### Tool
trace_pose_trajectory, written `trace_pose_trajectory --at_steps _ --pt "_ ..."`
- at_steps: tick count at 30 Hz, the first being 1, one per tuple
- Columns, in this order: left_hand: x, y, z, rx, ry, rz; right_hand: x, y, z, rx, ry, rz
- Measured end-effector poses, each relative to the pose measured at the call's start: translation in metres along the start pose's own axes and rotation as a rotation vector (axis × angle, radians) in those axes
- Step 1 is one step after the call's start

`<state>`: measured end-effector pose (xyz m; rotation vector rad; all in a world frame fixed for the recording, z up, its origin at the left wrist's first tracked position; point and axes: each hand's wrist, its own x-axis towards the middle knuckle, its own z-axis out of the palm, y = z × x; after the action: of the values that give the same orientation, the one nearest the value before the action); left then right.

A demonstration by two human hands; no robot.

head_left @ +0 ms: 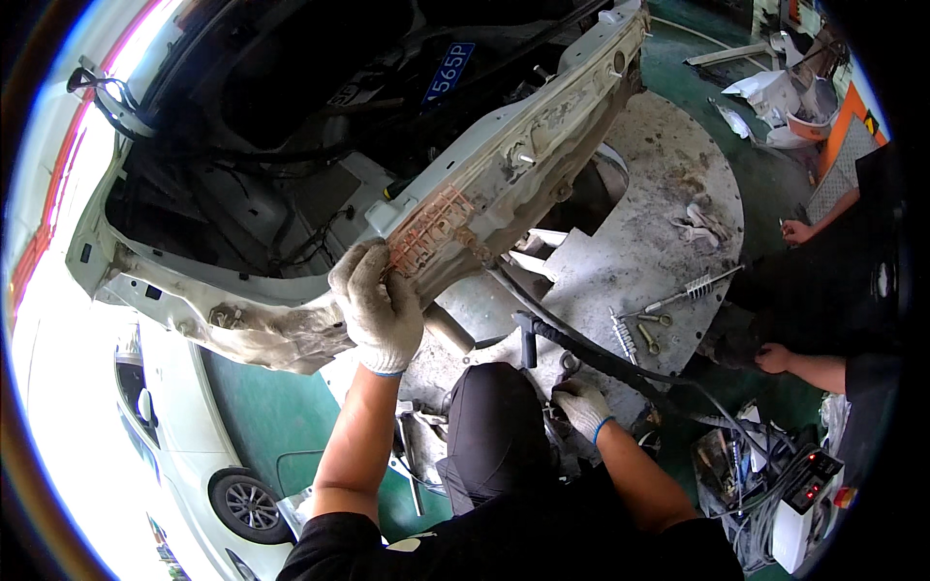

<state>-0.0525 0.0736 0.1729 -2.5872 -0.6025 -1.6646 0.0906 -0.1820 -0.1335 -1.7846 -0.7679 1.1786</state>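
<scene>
My gloved left hand (373, 300) grips the rim of a dented, bare-patched car body (542, 136), beside a row of copper-coloured tabs (431, 228). A hose or cable (528, 305) runs from a fitting beside the tabs down to the right. My gloved right hand (581, 412) is lower, fingers curled around something I cannot make out, near a black T-shaped handle (528, 339). A dark, rounded, cloth-covered shape (494, 421) lies between my forearms. Springs (625, 339) and bolts (649, 334) lie on the round metal platform (678, 155).
A co-worker (823, 281) is at the right, one hand holding something small. A tool bin with coiled cables and a control box (809, 479) stands lower right. A white car (184, 416) is at the left. Bags and scrap (775, 97) lie at the back right.
</scene>
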Motion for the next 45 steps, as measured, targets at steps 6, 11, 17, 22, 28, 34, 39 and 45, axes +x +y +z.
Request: trace_pose_trajectory --at_steps 6,11,17,22,28,34,39,45 --pt "0.044 0.013 0.004 -0.612 0.273 -0.114 0.003 0.032 -0.01 -0.002 -0.004 0.014" --pt "0.061 -0.057 -0.095 0.047 0.119 -0.052 -0.024 -0.014 -0.088 -0.312 0.143 0.23" --pt "0.097 -0.067 -0.191 0.622 -0.529 -0.212 0.061 0.074 -0.196 -0.615 0.547 0.108" --pt "0.044 -0.074 -0.131 0.881 -0.9 0.01 0.147 0.109 -0.267 -1.172 0.368 0.223" --pt "0.026 -0.084 -0.139 1.002 -0.944 0.065 0.222 0.125 -0.269 -1.361 0.083 0.409" --pt "0.054 -0.067 -0.117 1.017 -1.031 0.035 0.214 0.092 -0.264 -1.374 0.214 0.219" --pt "0.048 -0.095 -0.118 0.936 -1.029 0.071 0.184 0.003 -0.297 -1.035 0.325 0.124" --pt "0.035 -0.076 -0.103 0.822 -0.863 0.123 0.086 -0.037 -0.296 -0.756 0.504 0.051"
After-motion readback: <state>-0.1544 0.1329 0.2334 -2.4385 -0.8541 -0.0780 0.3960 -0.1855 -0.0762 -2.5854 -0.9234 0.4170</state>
